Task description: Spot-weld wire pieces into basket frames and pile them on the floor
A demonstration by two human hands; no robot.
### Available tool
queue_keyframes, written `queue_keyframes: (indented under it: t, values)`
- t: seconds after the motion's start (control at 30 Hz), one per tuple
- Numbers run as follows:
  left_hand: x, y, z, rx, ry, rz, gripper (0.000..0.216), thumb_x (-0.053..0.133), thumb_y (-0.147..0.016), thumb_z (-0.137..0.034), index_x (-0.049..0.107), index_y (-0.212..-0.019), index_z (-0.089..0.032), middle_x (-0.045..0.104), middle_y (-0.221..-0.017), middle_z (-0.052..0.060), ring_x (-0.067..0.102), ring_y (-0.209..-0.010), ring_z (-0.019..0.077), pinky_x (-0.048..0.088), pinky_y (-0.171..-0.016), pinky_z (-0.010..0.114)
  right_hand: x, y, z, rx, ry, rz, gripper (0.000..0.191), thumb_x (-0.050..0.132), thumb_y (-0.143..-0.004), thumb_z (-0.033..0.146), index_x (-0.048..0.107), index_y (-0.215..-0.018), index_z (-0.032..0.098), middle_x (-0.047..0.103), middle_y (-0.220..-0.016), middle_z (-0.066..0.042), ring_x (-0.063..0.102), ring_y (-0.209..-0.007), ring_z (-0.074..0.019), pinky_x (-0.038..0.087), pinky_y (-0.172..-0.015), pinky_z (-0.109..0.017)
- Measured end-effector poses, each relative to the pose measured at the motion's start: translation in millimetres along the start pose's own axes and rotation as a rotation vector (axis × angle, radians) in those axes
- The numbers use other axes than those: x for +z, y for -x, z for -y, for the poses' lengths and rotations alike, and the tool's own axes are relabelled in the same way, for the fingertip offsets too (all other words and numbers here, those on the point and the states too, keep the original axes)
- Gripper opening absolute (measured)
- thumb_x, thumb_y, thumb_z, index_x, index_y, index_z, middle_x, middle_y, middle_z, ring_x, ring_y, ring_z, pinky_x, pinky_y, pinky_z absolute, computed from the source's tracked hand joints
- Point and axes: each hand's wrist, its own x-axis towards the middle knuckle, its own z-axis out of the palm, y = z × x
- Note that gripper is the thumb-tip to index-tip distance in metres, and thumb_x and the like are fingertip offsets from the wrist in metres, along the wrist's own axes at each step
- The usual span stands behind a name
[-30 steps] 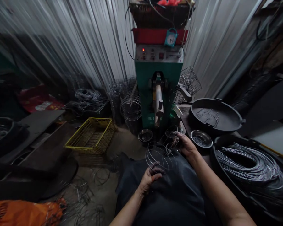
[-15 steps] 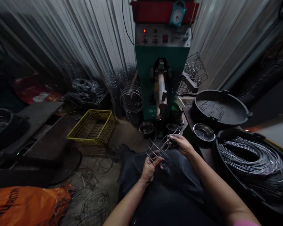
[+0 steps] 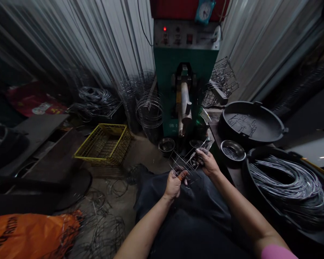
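Observation:
Both my hands hold a small wire frame (image 3: 185, 162) of thin crossing rods above my lap. My left hand (image 3: 175, 181) grips its near edge with fingers curled, an orange cover on one fingertip. My right hand (image 3: 207, 162) pinches the frame's far right side. Straight ahead stands a green welding machine (image 3: 185, 77) with a metal arm (image 3: 184, 105) pointing toward me, its tip just beyond the frame.
Two small metal bowls (image 3: 166, 145) (image 3: 233, 150) sit near the machine's base. At right are a black tub of wire rings (image 3: 287, 183) and a black round tray (image 3: 252, 122). A yellow crate (image 3: 104, 144), stacked wire baskets (image 3: 149, 108) and wire scraps lie left. An orange bag (image 3: 29, 233) is bottom left.
The round wire hoops I held a second ago have turned edge-on into a crossed-rod shape, and both hands have lifted it closer to the machine's arm. The view has tilted down slightly.

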Motion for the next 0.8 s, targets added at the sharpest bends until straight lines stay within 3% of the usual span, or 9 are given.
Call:
queue_keyframes:
  t: [0.27, 0.8]
  values:
    - [12, -22, -8, 0.017, 0.012, -0.021, 0.036, 0.072, -0.058, -0.035, 0.048, -0.075, -0.015, 0.057, -0.062, -0.003, 0.045, -0.036, 0.0042, 0.035, -0.04, 0.018, 0, -31, 2, 0.014, 0.0, 0.019, 0.026, 0.073, -0.055, 0.027, 0.051, -0.064, 0.016, 0.057, -0.053, 0.004, 0.028, -0.031, -0.0005, 0.029, -0.032, -0.015]
    - [24, -87, -24, 0.015, 0.072, -0.038, 0.036, 0.073, -0.058, -0.033, 0.046, -0.074, -0.015, 0.058, -0.059, -0.004, 0.045, -0.036, 0.0044, 0.045, -0.046, 0.022, 3, -107, 15, 0.06, 0.013, 0.109, 0.026, 0.073, -0.054, 0.026, 0.052, -0.062, 0.015, 0.059, -0.053, 0.002, 0.026, -0.031, 0.0006, 0.028, -0.033, -0.015]
